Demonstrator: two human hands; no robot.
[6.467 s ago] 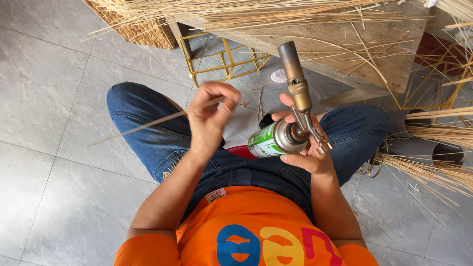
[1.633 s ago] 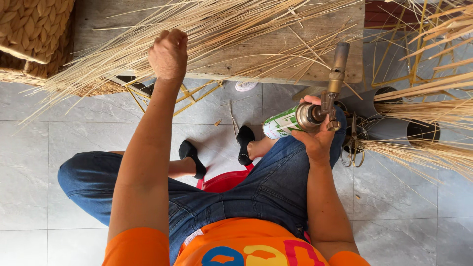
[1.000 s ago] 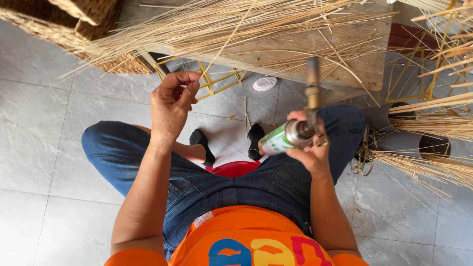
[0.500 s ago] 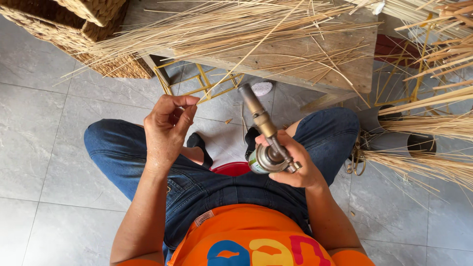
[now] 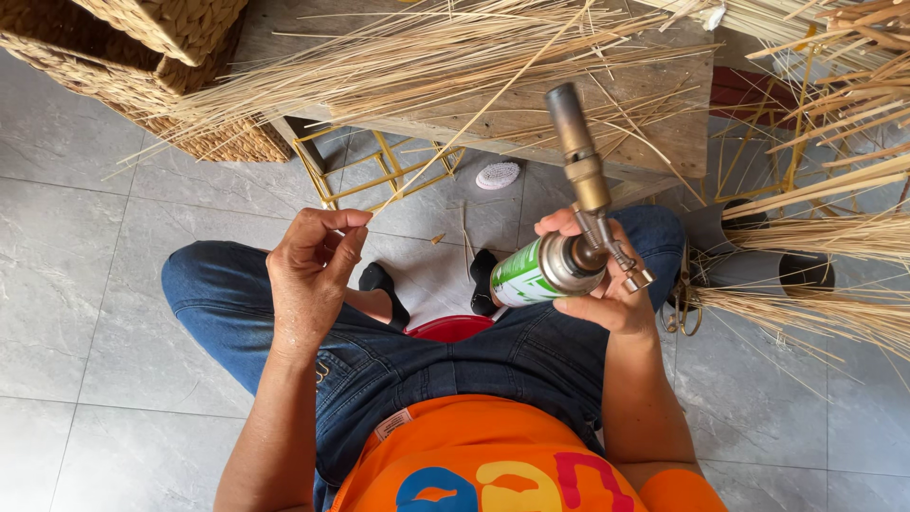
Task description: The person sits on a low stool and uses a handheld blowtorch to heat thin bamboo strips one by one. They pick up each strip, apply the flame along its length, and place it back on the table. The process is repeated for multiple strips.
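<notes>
The right hand (image 5: 607, 294) wraps a green gas torch (image 5: 559, 256), nozzle toward 12 o'clock. The left hand (image 5: 308, 275) pinches what seems a thin straw strand (image 5: 455, 142) leading up to the straw-strewn surface (image 5: 607, 123).

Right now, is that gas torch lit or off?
It looks off: no flame shows at the brass nozzle of the torch in the right hand, though a faint flame could escape the camera.

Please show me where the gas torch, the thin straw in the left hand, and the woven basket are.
gas torch (image 5: 580, 171), head view, on its brass neck.
thin straw (image 5: 445, 142), head view, mid-length above the left hand (image 5: 308, 275).
woven basket (image 5: 180, 28), head view, on its side wall.
</notes>
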